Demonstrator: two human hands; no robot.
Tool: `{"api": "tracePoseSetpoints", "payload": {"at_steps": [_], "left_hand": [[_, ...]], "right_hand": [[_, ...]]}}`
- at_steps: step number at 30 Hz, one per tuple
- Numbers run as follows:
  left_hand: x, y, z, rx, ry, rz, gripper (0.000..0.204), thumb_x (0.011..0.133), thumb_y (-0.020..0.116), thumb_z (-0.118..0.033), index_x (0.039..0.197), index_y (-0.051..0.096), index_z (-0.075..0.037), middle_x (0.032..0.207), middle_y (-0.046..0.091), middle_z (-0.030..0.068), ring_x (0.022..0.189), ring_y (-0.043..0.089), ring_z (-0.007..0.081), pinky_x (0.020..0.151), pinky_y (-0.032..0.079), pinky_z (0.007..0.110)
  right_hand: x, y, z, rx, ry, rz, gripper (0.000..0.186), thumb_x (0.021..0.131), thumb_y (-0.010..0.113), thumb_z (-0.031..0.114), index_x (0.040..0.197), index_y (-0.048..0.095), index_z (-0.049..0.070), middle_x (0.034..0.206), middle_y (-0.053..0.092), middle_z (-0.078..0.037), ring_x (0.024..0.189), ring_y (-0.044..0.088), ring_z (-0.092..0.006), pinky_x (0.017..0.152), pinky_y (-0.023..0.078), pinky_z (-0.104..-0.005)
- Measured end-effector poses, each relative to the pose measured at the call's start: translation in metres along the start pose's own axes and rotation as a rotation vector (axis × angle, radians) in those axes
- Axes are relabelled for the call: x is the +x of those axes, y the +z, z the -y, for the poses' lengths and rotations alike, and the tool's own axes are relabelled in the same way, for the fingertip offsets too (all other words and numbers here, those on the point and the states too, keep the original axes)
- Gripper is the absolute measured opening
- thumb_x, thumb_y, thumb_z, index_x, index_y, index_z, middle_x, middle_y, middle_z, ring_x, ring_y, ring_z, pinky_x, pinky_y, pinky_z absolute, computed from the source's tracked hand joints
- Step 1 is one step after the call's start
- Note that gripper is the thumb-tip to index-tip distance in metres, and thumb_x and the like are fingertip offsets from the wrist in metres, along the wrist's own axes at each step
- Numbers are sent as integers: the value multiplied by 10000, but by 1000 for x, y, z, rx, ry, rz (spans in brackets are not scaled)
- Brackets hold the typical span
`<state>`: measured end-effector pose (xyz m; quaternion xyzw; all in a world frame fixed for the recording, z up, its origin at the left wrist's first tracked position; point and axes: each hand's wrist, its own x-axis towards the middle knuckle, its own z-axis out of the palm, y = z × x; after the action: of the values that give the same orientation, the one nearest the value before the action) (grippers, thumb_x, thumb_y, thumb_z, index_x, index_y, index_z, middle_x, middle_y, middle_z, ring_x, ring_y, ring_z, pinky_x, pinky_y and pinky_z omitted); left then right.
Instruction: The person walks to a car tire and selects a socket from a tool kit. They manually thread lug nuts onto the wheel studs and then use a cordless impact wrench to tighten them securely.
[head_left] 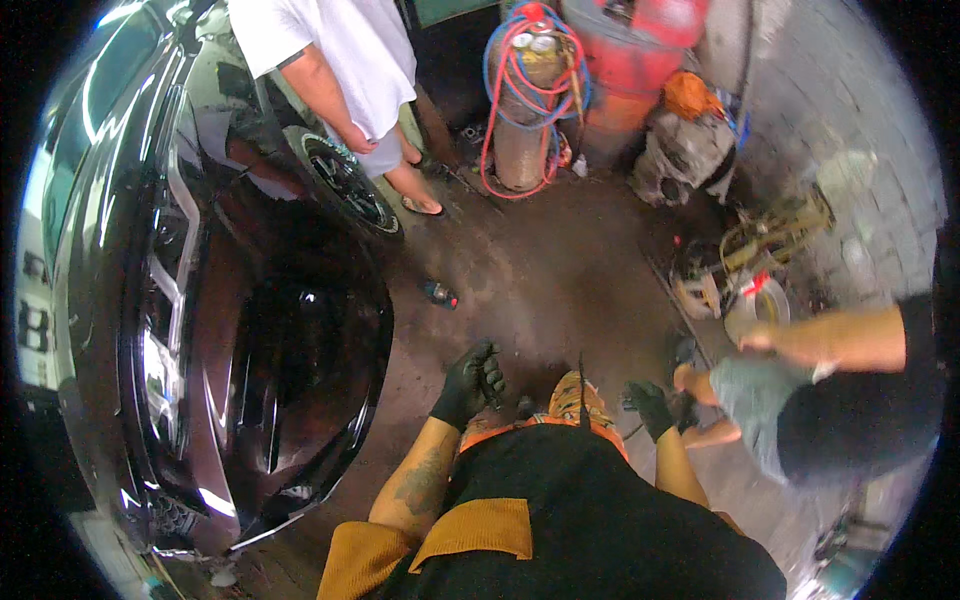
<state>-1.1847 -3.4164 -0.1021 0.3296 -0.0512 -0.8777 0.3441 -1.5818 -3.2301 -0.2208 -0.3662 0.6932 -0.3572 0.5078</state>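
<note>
My left hand (473, 386), in a black glove, hangs beside the front of a dark, glossy car (215, 330). Its fingers are curled into a loose fist, with nothing showing in them. Over on the right, my right hand (652, 409) is also gloved in black and held low near another person's bare feet. Its fingers are bent around a small greyish thing that is too blurred to name. Between my hands, a thin dark strip (583, 390) stands out in front of my patterned shorts (575, 400). A small dark tool with a red end (440, 294) lies on the floor ahead.
One person in a white shirt (345, 60) stands by the car's wheel (345, 180). Another person's arm (850, 338) reaches in from the right. Gas cylinder with coiled red and blue hoses (522, 150), red drum (630, 70), greasy metal housing (685, 155) and white bucket (757, 310) line the far and right sides.
</note>
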Motion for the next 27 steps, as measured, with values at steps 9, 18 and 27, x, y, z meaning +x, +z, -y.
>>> {"api": "tracePoseSetpoints", "payload": {"at_steps": [9,18,27], "left_hand": [[96,-12,-85,445,243,-574,496,918,563,-247,1366,488,-47,1230,628,143,544,529,141,505,442,307],[143,-10,-136,-82,534,-916,267,923,597,-177,1161,591,-57,930,625,95,552,519,151,470,436,306],[250,11,-300,-324,767,-728,253,978,528,-133,1198,572,-17,939,605,64,667,517,133,598,449,292]], "right_hand": [[321,-52,64,384,98,348,385,971,466,272,1287,568,77,1225,641,-85,958,646,-245,814,524,-402],[545,129,330,-572,-735,866,261,905,596,187,1114,644,39,1088,658,-153,990,619,-276,875,500,-400],[504,346,455,-436,-173,1728,551,943,559,223,1427,373,38,1164,633,-218,959,639,-333,886,485,-413]]}}
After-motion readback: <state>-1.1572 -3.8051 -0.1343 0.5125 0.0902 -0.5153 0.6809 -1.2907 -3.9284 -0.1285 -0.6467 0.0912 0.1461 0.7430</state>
